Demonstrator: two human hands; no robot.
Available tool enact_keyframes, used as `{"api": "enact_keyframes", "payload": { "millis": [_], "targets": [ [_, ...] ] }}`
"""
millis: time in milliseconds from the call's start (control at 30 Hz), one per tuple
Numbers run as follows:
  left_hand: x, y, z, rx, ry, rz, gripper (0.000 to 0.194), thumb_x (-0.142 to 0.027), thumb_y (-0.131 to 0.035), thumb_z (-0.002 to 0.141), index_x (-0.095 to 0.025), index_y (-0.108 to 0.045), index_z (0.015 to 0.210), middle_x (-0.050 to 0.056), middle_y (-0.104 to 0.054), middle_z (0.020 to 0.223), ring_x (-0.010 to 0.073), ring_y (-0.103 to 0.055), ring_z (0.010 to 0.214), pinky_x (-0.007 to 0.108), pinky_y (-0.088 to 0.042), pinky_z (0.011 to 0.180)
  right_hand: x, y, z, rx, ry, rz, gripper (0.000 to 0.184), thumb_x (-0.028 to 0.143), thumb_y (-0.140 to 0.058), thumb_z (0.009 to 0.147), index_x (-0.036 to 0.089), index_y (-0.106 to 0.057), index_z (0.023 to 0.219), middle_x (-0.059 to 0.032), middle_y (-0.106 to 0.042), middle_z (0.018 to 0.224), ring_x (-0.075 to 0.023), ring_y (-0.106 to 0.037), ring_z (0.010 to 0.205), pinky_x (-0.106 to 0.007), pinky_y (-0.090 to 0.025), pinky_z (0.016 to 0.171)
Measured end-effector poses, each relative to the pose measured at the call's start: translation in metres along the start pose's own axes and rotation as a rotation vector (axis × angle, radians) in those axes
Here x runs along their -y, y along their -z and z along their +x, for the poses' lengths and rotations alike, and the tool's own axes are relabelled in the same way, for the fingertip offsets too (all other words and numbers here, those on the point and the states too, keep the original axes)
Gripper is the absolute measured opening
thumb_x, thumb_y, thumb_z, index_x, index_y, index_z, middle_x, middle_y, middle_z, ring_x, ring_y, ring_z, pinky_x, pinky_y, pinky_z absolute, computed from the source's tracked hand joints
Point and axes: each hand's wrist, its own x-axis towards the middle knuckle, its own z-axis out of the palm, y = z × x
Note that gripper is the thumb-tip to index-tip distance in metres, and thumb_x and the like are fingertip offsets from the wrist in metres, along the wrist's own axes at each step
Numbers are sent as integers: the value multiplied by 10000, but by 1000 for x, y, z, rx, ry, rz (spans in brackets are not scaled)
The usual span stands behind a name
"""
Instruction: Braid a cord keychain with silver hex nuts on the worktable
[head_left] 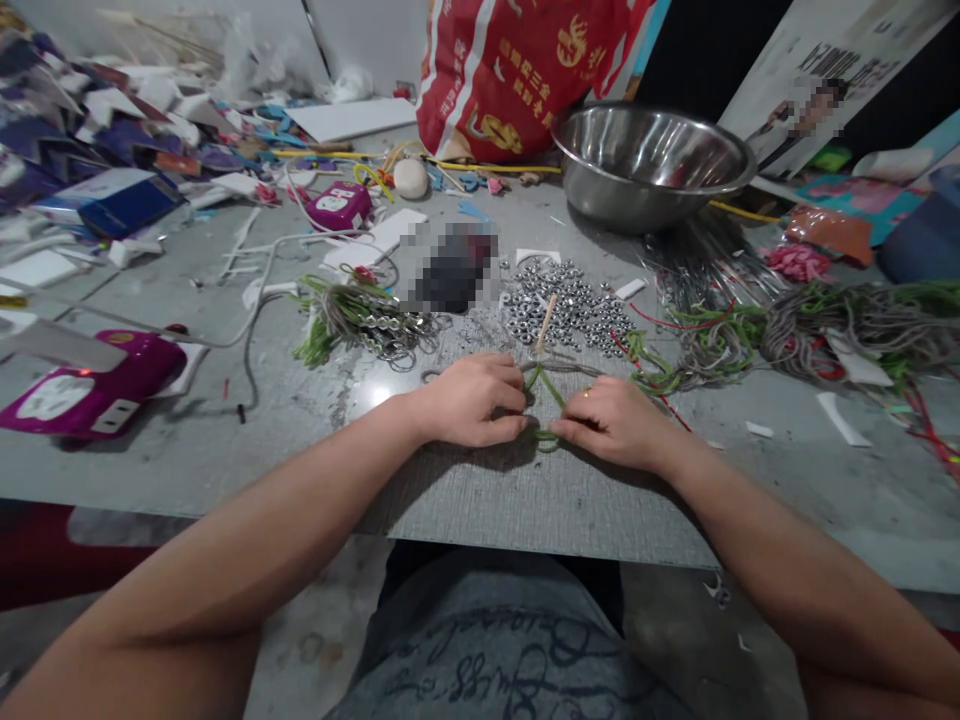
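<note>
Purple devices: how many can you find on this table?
2: one purple device at near left, another farther back, left of the round white object. Clutter may hide more.

The cord (552,386) is green, the beads (531,292) silver, the bag (517,85) red with gold print.

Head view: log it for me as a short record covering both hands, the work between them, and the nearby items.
Left hand: fingers curled on green cord
Right hand: pinching the same cord; ring on one finger
Cord shape: small loop between the hands
Beyond hands: loose silver beads, thin stick among them
Cord bundles: green-grey, left and right
Behind beads, rightward: metal bowl
</note>
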Motion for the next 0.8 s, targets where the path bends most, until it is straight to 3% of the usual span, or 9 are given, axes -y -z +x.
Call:
{"api": "enact_keyframes", "payload": {
  "millis": [300, 433, 567, 667, 800],
  "targets": [
    [-3, 5, 0, 9, -23, -110, 456, -325, -411, 836, -179, -435, 405, 21, -470, 499, 133, -436, 582, 289, -362, 604, 1, 7, -5, 121, -9, -20, 482, 423, -423, 880, 184, -558, 484, 18, -501, 443, -97, -379, 461, -289, -239, 567],
    [-1, 8, -1, -141, 49, -150, 371, -296, -380, 842, -178, -480, 504, 19, -475, 535, 130, -440, 573, 287, -387, 604, -2, 18, -4, -31, -55, 61, 400, 407, -439, 878, 182, -601, 590, -3, -584, 542, -115, -479, 539, -273, -311, 593],
    [3, 4, -1, -290, 163, -108, 237, -261, -411, 837, -161, -576, 699, 26, -553, 643, 131, -495, 644, 271, -417, 629, -16, 31, 5, -218, -271, 76, 218, 323, -502, 850, 189, -651, 764, -24, -656, 699, -131, -547, 610, -262, -365, 591],
    [7, -3, 0, -344, 251, -52, 208, -254, -432, 835, -153, -613, 814, 34, -592, 720, 138, -527, 693, 275, -436, 658, -34, 31, 20, -254, -342, -46, 160, 243, -527, 822, 181, -670, 784, -52, -673, 771, -169, -584, 696, -287, -396, 630],
    [11, -8, 0, -361, 318, 8, 254, -235, -418, 849, -136, -645, 906, 58, -603, 775, 155, -547, 735, 304, -455, 704, -55, 21, 44, -260, -336, -186, 187, 172, -504, 825, 172, -688, 859, -86, -679, 883, -206, -608, 811, -320, -427, 697]
  ]
}}
